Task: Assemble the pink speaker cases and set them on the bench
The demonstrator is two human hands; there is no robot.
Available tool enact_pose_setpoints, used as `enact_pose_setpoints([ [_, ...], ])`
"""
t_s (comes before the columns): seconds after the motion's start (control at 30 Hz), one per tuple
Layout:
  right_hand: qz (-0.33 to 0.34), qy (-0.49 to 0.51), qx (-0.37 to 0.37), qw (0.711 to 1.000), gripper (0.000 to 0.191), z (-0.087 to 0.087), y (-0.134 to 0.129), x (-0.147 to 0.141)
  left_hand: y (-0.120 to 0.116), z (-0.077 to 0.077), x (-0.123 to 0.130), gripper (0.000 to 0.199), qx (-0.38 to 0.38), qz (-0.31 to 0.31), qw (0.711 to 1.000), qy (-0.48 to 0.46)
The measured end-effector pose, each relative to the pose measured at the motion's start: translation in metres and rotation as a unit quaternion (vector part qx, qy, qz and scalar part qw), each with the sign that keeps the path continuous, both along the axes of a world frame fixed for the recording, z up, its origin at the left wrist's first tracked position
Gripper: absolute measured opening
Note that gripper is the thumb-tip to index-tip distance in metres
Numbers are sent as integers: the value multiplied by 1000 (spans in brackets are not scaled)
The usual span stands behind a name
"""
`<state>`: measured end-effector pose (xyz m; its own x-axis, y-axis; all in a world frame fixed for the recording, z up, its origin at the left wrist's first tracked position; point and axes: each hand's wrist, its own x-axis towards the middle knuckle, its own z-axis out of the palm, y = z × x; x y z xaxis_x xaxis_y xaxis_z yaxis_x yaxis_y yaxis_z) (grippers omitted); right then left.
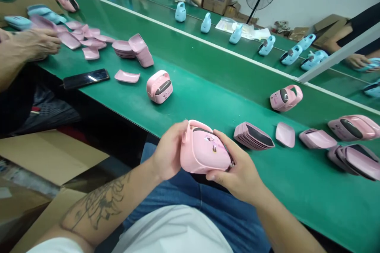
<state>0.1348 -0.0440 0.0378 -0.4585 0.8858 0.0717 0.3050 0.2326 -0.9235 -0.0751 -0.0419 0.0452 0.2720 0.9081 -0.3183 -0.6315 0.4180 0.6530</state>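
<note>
at left, a co-worker's hand (44,43) is beside curved, smooth pink plastic panels (90,53) and a flat, glossy black phone (86,79) on the green tabletop (208,99). from a distance, i see the left hand (169,152) clamped on a rounded pink plastic case with a looped handle (204,152), above the lap, the right hand (245,170) gripping its other side. at right, dark-lined pink panels (252,136) nest tightly.

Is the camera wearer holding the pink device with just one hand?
No: the left hand holds one end of the pink device while the right hand holds the other.
</note>
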Motion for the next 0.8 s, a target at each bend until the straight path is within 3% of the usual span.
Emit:
enact_pose_setpoints([
  [0.07, -55, 59, -18, 997, 107, -18, -12, 3, -14, -4, 10, 49, 115, 18, 993, 28],
  [0.13, -87, 100, -48, 990, 113, -34, -24, 5, -24, -8, 16, 54, 160, 16, 986, 48],
  [0.27, -110, 158, -126, 973, 120, -49, -41, 7, -33, -12, 21, 56, 116, -7, 990, 84],
  [0.47, -95, 173, -175, 965, 122, -49, -45, 13, -31, -11, 28, 62, 77, -22, 987, 143],
  [0.57, -98, 157, -136, 973, 121, -51, -42, 17, -29, -13, 32, 66, 98, -32, 986, 129],
  [0.67, -114, 59, -57, 990, 115, -47, -39, 26, -28, -19, 35, 65, 113, -37, 986, 115],
  [0.73, -146, -28, -9, 989, 104, -41, -40, 34, -27, -25, 35, 65, 146, 3, 977, 157],
  [0.8, -173, -96, 36, 980, 75, -32, -43, 41, -24, -34, 35, 67, 220, 75, 941, 246],
])
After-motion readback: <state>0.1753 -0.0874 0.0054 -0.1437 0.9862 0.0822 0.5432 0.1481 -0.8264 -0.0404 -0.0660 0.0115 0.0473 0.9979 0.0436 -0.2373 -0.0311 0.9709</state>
